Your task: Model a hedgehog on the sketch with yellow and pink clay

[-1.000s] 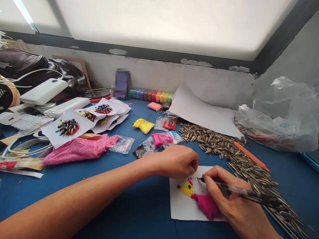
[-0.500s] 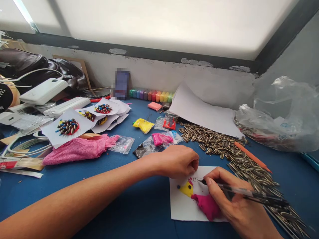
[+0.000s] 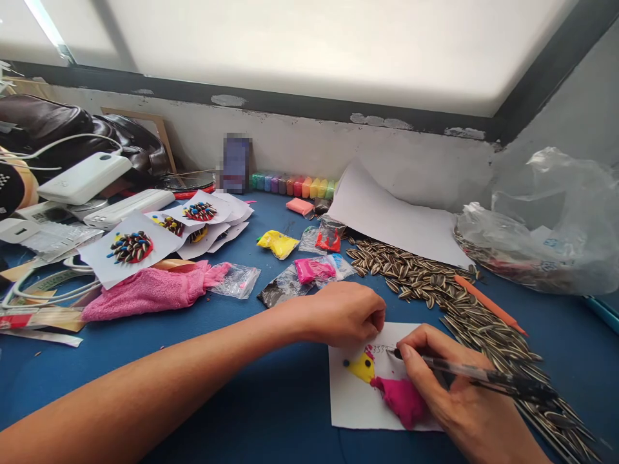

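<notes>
While right hand (image 3: 459, 409) grips pen (image 3: 488, 375) | clear pouch (image 3: 333, 225): red clay (image 3: 327, 241)

Bright window (image 3: 338, 51), dark frame (image 3: 546, 71) (whitish patches (image 3: 229, 100) along bottom), grey wall (image 3: 411, 158) behind blue tabletop (image 3: 271, 406).

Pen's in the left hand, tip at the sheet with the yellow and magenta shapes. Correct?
Wrong hand: the head view shows the pen in the right hand. The tip is indeed at the sheet with the yellow shape and magenta shape.
</notes>
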Action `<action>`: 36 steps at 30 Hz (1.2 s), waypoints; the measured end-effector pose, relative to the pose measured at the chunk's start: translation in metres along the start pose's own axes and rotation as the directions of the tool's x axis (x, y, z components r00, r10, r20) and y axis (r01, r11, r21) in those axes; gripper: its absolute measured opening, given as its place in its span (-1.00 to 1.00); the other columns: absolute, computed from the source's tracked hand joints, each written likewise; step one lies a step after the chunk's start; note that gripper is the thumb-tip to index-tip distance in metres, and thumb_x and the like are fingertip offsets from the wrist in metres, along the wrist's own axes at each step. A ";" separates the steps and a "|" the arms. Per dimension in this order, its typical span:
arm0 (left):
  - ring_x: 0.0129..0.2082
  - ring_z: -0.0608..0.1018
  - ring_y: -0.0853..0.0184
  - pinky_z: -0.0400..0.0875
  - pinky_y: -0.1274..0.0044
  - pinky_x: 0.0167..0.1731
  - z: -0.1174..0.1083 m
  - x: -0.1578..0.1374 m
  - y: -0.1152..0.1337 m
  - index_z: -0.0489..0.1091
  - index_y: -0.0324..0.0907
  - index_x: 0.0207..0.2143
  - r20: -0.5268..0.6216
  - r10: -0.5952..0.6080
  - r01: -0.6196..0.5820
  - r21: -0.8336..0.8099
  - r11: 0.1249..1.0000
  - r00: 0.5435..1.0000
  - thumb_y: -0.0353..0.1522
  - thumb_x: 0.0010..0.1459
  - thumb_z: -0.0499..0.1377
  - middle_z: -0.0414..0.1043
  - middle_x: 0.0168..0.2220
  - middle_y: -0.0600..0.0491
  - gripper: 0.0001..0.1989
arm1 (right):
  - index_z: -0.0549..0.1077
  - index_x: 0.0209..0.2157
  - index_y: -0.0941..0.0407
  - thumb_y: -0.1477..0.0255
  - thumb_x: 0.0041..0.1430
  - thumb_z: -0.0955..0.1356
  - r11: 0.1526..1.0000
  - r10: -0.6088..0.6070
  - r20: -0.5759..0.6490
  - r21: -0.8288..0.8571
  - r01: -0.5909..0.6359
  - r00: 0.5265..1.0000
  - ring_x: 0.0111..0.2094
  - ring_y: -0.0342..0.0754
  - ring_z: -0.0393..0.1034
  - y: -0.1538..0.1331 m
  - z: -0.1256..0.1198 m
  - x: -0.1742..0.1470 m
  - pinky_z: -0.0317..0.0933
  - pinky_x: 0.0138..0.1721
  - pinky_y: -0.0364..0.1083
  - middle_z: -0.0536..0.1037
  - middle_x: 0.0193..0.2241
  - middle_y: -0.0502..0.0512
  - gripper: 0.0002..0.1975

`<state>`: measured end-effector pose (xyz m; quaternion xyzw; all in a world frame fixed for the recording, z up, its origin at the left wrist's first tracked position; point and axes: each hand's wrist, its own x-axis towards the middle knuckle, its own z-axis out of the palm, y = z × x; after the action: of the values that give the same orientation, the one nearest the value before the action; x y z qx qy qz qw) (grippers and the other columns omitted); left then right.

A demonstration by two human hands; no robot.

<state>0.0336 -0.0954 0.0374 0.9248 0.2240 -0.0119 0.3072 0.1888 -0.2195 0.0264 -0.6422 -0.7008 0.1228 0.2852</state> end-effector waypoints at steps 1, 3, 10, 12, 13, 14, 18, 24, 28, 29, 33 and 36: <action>-0.30 0.48 0.36 0.22 0.58 -0.42 0.000 0.000 0.000 0.45 -0.17 -0.34 0.000 -0.002 0.002 -0.002 1.000 1.000 -0.46 0.08 0.08 0.53 -0.26 0.07 -0.85 | 0.33 -0.54 0.03 0.34 0.24 0.23 1.000 -0.001 0.001 0.000 0.001 1.000 -0.63 -0.20 0.36 -0.001 -0.001 0.000 0.20 -0.57 -0.22 0.44 -0.64 -0.15 -0.73; -0.30 0.48 0.36 0.22 0.58 -0.42 0.000 0.000 0.000 0.45 -0.17 -0.34 0.001 -0.005 0.005 -0.005 1.000 1.000 -0.46 0.08 0.08 0.53 -0.26 0.07 -0.85 | 0.33 -0.55 0.03 0.34 0.23 0.23 1.000 -0.005 -0.004 -0.005 0.005 1.000 -0.64 -0.21 0.36 -0.004 -0.003 0.001 0.20 -0.58 -0.23 0.44 -0.65 -0.15 -0.73; -0.31 0.49 0.35 0.21 0.57 -0.44 0.000 0.000 0.000 0.45 -0.17 -0.34 -0.001 -0.011 0.011 -0.017 1.000 1.000 -0.45 0.07 0.09 0.52 -0.26 0.07 -0.85 | 0.35 -0.55 0.02 0.31 0.23 0.24 0.999 0.028 -0.043 -0.028 -0.029 0.999 -0.64 -0.19 0.37 0.000 -0.004 0.002 0.20 -0.58 -0.21 0.44 -0.66 -0.16 -0.73; -0.31 0.48 0.36 0.21 0.57 -0.43 0.000 0.000 0.000 0.44 -0.17 -0.34 -0.003 -0.010 0.010 -0.012 1.000 1.000 -0.45 0.08 0.09 0.52 -0.27 0.08 -0.86 | 0.35 -0.53 0.01 0.29 0.26 0.23 0.999 0.035 -0.048 -0.033 -0.037 0.998 -0.62 -0.17 0.37 0.005 -0.001 0.000 0.20 -0.56 -0.20 0.46 -0.64 -0.15 -0.72; -0.31 0.48 0.36 0.21 0.57 -0.44 -0.001 0.000 0.000 0.44 -0.17 -0.34 -0.003 -0.009 0.009 -0.012 1.000 1.000 -0.45 0.08 0.08 0.52 -0.27 0.08 -0.86 | 0.35 -0.52 0.01 0.29 0.27 0.22 0.999 0.035 -0.033 -0.029 -0.036 0.999 -0.61 -0.17 0.37 0.007 0.000 -0.001 0.20 -0.55 -0.20 0.46 -0.63 -0.14 -0.71; -0.31 0.48 0.36 0.21 0.58 -0.43 -0.001 -0.001 0.000 0.44 -0.16 -0.34 -0.003 -0.008 0.008 -0.013 1.000 1.000 -0.45 0.08 0.08 0.52 -0.27 0.08 -0.85 | 0.34 -0.52 0.01 0.29 0.28 0.22 0.999 0.036 -0.022 -0.027 -0.036 0.999 -0.61 -0.17 0.37 0.008 0.001 -0.002 0.20 -0.55 -0.19 0.45 -0.63 -0.14 -0.71; -0.29 0.48 0.36 0.22 0.58 -0.42 0.000 -0.001 0.001 0.44 -0.16 -0.34 0.004 -0.014 0.014 -0.014 1.000 1.000 -0.45 0.08 0.09 0.52 -0.25 0.08 -0.86 | 0.34 -0.53 0.01 0.31 0.27 0.22 0.999 0.030 -0.033 -0.018 -0.030 0.999 -0.64 -0.18 0.34 0.006 -0.001 -0.001 0.19 -0.57 -0.21 0.43 -0.65 -0.16 -0.72; -0.29 0.49 0.35 0.23 0.58 -0.42 -0.001 -0.001 0.000 0.44 -0.17 -0.34 0.004 -0.017 0.017 -0.010 1.000 1.000 -0.45 0.08 0.09 0.52 -0.25 0.07 -0.86 | 0.34 -0.56 0.02 0.31 0.24 0.22 0.999 0.030 0.007 -0.016 -0.030 1.000 -0.65 -0.17 0.33 -0.001 -0.005 -0.001 0.18 -0.59 -0.19 0.42 -0.67 -0.13 -0.71; -0.30 0.49 0.36 0.23 0.58 -0.43 -0.001 -0.001 0.000 0.45 -0.16 -0.33 0.006 -0.003 0.003 -0.012 1.000 1.000 -0.45 0.08 0.08 0.52 -0.26 0.07 -0.84 | 0.33 -0.56 0.02 0.29 0.25 0.22 0.999 0.041 0.027 -0.008 -0.040 0.999 -0.64 -0.16 0.32 -0.001 -0.005 -0.002 0.19 -0.57 -0.18 0.41 -0.67 -0.12 -0.70; -0.31 0.48 0.36 0.23 0.58 -0.43 -0.001 -0.001 0.000 0.45 -0.16 -0.34 0.005 -0.002 0.003 -0.012 1.000 1.000 -0.45 0.08 0.08 0.52 -0.26 0.07 -0.84 | 0.33 -0.56 0.02 0.29 0.25 0.22 0.999 0.048 0.032 -0.007 -0.048 0.998 -0.64 -0.16 0.33 0.000 -0.005 -0.002 0.19 -0.57 -0.18 0.41 -0.67 -0.12 -0.69; -0.31 0.48 0.35 0.22 0.58 -0.44 -0.001 -0.001 0.000 0.45 -0.16 -0.34 0.006 -0.005 0.005 -0.011 1.000 1.000 -0.44 0.08 0.08 0.52 -0.26 0.07 -0.85 | 0.36 -0.52 0.01 0.28 0.26 0.23 0.997 0.073 -0.015 -0.034 -0.074 0.997 -0.59 -0.13 0.38 0.007 -0.003 -0.003 0.23 -0.53 -0.17 0.46 -0.63 -0.11 -0.71; -0.29 0.49 0.35 0.24 0.58 -0.42 -0.002 -0.001 0.000 0.45 -0.16 -0.34 0.004 -0.005 0.005 -0.014 1.000 1.000 -0.45 0.07 0.09 0.53 -0.26 0.07 -0.85 | 0.37 -0.50 0.01 0.28 0.26 0.23 0.995 0.078 -0.020 -0.059 -0.079 0.997 -0.52 -0.13 0.43 0.012 -0.002 -0.005 0.25 -0.48 -0.19 0.49 -0.58 -0.11 -0.73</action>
<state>0.0328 -0.0949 0.0389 0.9221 0.2258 -0.0129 0.3139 0.1994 -0.2229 0.0204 -0.6785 -0.6759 0.1070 0.2670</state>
